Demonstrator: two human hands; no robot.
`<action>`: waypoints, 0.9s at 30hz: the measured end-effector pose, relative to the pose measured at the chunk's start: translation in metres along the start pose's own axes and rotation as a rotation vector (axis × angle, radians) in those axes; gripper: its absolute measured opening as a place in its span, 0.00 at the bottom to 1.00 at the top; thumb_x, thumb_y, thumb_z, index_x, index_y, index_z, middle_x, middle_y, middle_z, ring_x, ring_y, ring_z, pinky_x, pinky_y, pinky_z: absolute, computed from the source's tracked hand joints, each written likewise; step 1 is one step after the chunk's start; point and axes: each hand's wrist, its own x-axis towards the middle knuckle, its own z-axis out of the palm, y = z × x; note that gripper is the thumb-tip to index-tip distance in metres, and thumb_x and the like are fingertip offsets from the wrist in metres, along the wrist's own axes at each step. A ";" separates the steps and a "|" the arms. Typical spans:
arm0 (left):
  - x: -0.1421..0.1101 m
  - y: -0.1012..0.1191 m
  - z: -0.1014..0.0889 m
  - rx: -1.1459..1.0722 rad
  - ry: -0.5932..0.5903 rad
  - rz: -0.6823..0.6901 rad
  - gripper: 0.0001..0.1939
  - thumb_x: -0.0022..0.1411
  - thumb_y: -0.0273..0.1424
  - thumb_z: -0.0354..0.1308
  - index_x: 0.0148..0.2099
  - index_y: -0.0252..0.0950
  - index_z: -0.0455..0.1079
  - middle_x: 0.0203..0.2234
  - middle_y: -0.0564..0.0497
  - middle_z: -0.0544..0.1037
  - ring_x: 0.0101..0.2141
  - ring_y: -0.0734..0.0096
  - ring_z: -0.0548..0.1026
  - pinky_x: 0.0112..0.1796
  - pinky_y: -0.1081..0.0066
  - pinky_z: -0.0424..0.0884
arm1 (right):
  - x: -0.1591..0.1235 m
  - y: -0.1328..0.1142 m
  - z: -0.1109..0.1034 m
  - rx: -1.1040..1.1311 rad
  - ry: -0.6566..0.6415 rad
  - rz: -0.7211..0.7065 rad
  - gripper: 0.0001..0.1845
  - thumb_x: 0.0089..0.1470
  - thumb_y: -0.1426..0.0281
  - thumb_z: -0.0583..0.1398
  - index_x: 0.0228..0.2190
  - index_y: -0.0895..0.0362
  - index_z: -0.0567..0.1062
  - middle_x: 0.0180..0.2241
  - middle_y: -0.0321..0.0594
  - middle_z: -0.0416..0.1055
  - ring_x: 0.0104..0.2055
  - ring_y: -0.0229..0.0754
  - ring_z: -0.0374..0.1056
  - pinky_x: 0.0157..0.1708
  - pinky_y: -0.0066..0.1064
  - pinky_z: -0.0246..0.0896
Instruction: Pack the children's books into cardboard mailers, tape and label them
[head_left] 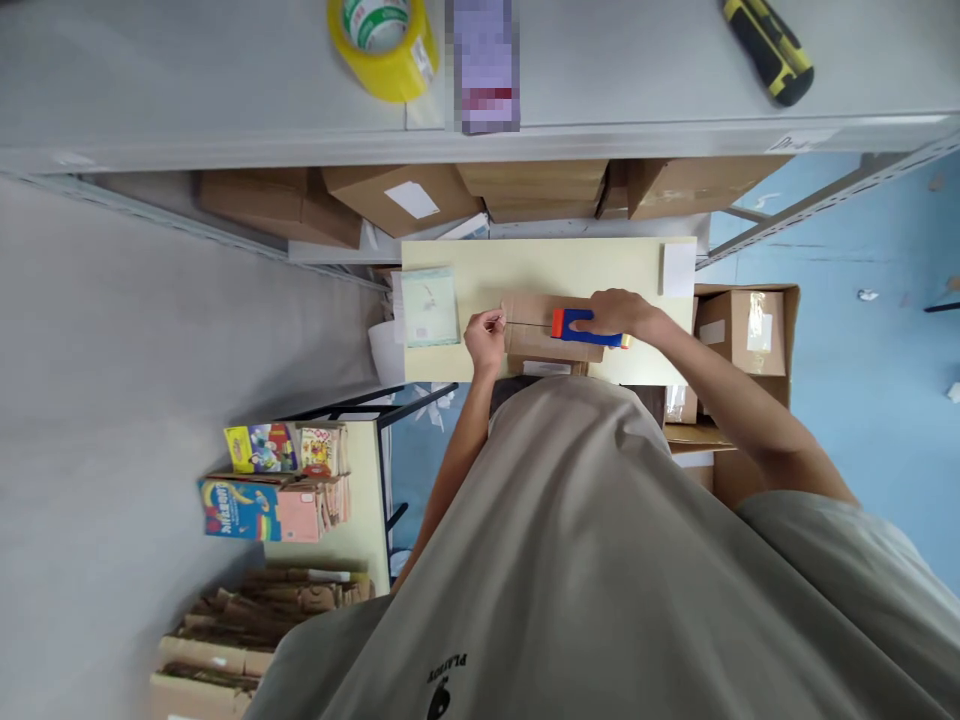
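A small cardboard box lies on the pale yellow tabletop in front of my body, a dark line running along its top. My right hand is closed over a blue block with an orange end that looks like a tape dispenser; it rests on or just above the box's right part. At the box's left end is my left hand, thumb and fingers brought together near the end of the dark line. What they pinch, if anything, is too small to make out.
Left on the tabletop lies a pale green-edged pad; white paper lies right. A shelf above holds yellow tape and a black-yellow cutter. Cartons fill the level below. Flattened cardboard stands lower left, boxes right.
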 end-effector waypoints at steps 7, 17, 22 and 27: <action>0.001 -0.001 0.002 -0.043 0.005 -0.005 0.06 0.70 0.26 0.66 0.47 0.37 0.84 0.48 0.42 0.90 0.45 0.61 0.87 0.55 0.62 0.84 | -0.047 0.113 -0.002 0.001 -0.080 0.135 0.37 0.72 0.36 0.65 0.35 0.58 0.87 0.30 0.52 0.84 0.33 0.54 0.81 0.38 0.42 0.71; -0.001 -0.003 0.006 0.006 0.015 0.043 0.06 0.72 0.27 0.66 0.47 0.39 0.83 0.47 0.42 0.90 0.46 0.63 0.88 0.54 0.64 0.85 | -0.040 0.140 0.033 -0.027 0.014 0.233 0.38 0.70 0.36 0.66 0.43 0.62 0.89 0.36 0.60 0.85 0.42 0.63 0.84 0.43 0.47 0.74; -0.001 0.001 0.005 0.015 -0.001 0.020 0.05 0.72 0.27 0.65 0.47 0.39 0.82 0.47 0.43 0.89 0.44 0.62 0.88 0.53 0.63 0.84 | -0.020 0.103 0.051 -0.059 0.078 0.267 0.32 0.76 0.50 0.66 0.59 0.67 0.86 0.51 0.68 0.86 0.55 0.67 0.84 0.51 0.47 0.74; -0.004 0.002 0.003 0.017 0.008 0.025 0.05 0.73 0.26 0.64 0.47 0.38 0.81 0.49 0.41 0.89 0.45 0.62 0.87 0.56 0.62 0.84 | -0.004 0.084 0.078 -0.028 0.129 0.260 0.24 0.76 0.58 0.63 0.55 0.66 0.88 0.52 0.72 0.85 0.55 0.67 0.82 0.52 0.48 0.71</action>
